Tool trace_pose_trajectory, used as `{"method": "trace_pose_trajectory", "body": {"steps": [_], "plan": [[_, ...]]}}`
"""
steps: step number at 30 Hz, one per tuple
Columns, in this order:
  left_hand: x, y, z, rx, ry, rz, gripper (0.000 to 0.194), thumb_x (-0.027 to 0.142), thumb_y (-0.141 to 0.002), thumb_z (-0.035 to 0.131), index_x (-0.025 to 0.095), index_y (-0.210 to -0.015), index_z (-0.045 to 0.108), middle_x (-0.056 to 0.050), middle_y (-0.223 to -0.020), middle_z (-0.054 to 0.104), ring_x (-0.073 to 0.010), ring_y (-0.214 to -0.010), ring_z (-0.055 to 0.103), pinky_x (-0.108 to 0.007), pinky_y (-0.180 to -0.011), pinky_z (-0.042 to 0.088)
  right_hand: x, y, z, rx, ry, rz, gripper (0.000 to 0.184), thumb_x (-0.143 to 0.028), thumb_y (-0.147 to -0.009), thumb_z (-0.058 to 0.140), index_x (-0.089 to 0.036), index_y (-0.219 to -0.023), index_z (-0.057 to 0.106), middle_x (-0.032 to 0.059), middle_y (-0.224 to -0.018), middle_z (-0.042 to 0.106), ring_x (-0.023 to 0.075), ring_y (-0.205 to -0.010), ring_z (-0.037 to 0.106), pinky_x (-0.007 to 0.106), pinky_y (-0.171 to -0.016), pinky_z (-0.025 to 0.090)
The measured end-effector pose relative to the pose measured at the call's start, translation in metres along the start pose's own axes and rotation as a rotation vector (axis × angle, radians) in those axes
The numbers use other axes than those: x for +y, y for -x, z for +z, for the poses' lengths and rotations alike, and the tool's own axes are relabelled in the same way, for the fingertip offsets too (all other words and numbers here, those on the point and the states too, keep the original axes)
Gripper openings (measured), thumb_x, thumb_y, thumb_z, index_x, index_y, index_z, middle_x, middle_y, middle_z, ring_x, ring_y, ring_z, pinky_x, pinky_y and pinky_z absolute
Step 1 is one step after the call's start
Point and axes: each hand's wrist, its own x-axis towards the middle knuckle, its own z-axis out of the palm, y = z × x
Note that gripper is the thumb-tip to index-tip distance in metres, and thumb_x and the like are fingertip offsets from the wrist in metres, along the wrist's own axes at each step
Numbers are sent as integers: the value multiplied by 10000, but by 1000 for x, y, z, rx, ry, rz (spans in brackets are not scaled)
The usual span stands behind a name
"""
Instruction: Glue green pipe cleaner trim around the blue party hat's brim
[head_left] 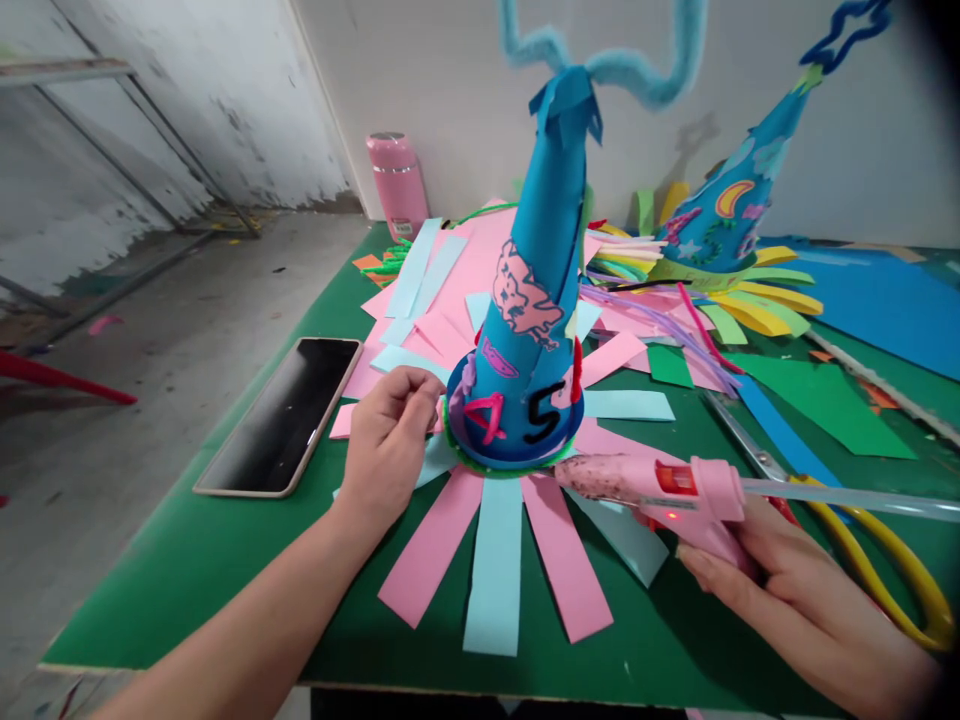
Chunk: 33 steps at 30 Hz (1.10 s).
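Note:
A blue paper cone hat (534,330) stands upright, with pink cut-outs, a pink 4 and a black 5 on it and a light blue pipe cleaner shape on top. Pink and light blue paper strips (493,570) fan out around its base. A green pipe cleaner (495,470) rings the brim. My left hand (394,430) is closed at the brim's left side, pinching the green pipe cleaner there; its fingertips are partly hidden. My right hand (795,580) grips a pink hot glue gun (675,490), its nozzle at the brim's front right and a clear glue stick behind.
A phone (277,420) lies left on the green table (187,590). Yellow-handled scissors (862,540) lie under the glue stick. Behind stand a pink bottle (397,185) and a second decorated hat (731,200). Pipe cleaners (660,305) and green paper (832,400) lie about.

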Motion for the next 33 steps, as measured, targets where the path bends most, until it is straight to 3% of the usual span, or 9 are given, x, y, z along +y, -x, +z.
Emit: {"method": "trace_pose_trajectory", "body": {"steps": [6,12,18,27,33], "plan": [[3,2,3,-29,-45,-75,141,225,-804,504,196,-670,533,55,-532,393,-90,-498,348,-221,-489,309,7,2,7,42,63,3,502,-441,-825,483,-309,-1291,351,33,-1268,513,228,-1155,495,264,-805,519],[7,4,4,-30,-72,-64,134,227,-784,511,196,-654,521,56,-534,394,-90,-495,342,-218,-488,317,0,0,5,41,63,-62,492,-382,-838,479,-284,-1301,343,43,-1307,488,234,-1154,499,272,-834,507],[7,4,4,-34,-78,-50,149,236,-777,510,196,-634,510,57,-512,361,-93,-471,324,-228,-456,283,8,3,8,57,129,-54,492,-391,-832,485,-293,-1292,340,33,-1227,555,233,-1062,570,293,-817,522],[5,5,4,-57,-39,-45,164,219,-799,494,197,-636,500,58,-523,342,-92,-485,307,-233,-457,260,8,3,12,63,167,-71,514,-418,-841,462,-303,-1315,299,27,-1308,490,241,-1138,515,291,-772,546],[4,5,5,-55,-46,-38,163,226,-793,490,198,-632,493,58,-516,335,-97,-478,308,-239,-455,257,8,2,9,96,194,-112,469,-412,-841,457,-302,-1279,331,26,-1210,565,228,-1059,572,286,-776,544]]}}
